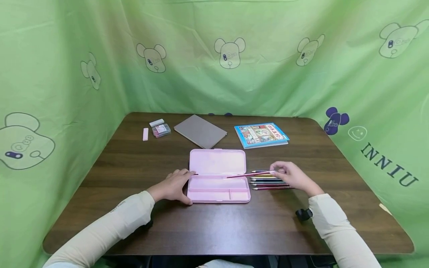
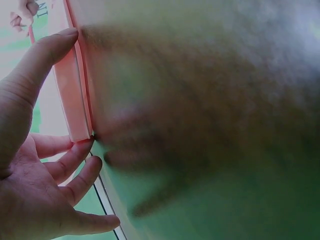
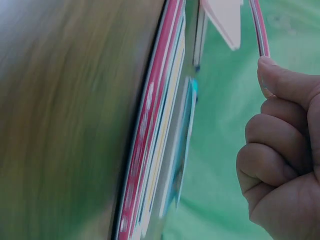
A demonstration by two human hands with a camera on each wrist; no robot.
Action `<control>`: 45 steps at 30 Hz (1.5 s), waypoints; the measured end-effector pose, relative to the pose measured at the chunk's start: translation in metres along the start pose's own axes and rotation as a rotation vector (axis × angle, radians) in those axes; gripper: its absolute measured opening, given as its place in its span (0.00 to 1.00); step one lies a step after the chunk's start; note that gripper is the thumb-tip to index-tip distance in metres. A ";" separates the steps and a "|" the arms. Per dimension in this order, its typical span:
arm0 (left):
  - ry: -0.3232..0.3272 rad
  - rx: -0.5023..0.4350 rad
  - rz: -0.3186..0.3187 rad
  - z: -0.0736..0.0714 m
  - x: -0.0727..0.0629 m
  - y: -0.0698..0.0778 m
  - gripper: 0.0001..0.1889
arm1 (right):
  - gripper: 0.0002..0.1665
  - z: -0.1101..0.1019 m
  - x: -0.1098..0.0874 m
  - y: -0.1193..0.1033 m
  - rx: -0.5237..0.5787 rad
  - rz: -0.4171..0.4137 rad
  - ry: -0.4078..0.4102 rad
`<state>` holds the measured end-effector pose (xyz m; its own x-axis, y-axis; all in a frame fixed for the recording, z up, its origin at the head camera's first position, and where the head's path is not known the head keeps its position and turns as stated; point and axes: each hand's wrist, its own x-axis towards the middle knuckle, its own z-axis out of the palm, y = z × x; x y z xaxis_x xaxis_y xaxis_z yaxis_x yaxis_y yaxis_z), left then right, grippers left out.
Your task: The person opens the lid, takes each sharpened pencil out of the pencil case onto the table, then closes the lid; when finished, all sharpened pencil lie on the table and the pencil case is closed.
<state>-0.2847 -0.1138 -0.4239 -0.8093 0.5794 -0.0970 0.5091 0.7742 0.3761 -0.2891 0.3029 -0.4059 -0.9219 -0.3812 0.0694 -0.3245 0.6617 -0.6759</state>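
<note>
A pink pencil case [image 1: 208, 196] lies opened flat on the table, its lid folded back behind the tray. My left hand [image 1: 175, 185] holds its left end, thumb at the front corner and fingers farther back; the left wrist view shows thumb and fingertips touching the pink case [image 2: 75, 100]. Between thumb and index finger, my right hand [image 1: 291, 175] pinches a dark red pencil [image 1: 242, 175]. That pencil's tip points left, over the right part of the case. Below the right hand, several coloured pencils [image 1: 268, 182] lie side by side, right of the case.
Behind the case are a grey notebook [image 1: 200, 131] and a blue-edged picture book [image 1: 262, 134]. At the back left lie a small clear box [image 1: 161, 130], a white eraser-like block [image 1: 156, 123] and a pale pink strip [image 1: 145, 134]. Green cloth [image 1: 214, 89] hangs round the table.
</note>
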 end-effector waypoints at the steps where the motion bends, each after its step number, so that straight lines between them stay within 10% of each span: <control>1: 0.001 0.001 0.001 0.000 0.000 0.000 0.51 | 0.07 -0.003 -0.004 0.003 0.006 0.009 0.007; 20: -0.007 -0.005 -0.003 0.002 0.004 0.004 0.51 | 0.02 -0.045 -0.075 0.057 -0.006 0.019 0.051; 27: 0.013 -0.008 -0.015 0.004 0.000 0.001 0.51 | 0.05 -0.045 -0.073 0.067 0.000 0.005 -0.063; 45: 0.029 0.003 0.006 0.001 0.000 -0.001 0.51 | 0.15 -0.039 -0.053 0.050 -0.093 0.088 0.027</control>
<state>-0.2854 -0.1142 -0.4251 -0.8145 0.5761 -0.0681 0.5146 0.7717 0.3737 -0.2645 0.3811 -0.4151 -0.9527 -0.3022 0.0331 -0.2588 0.7491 -0.6098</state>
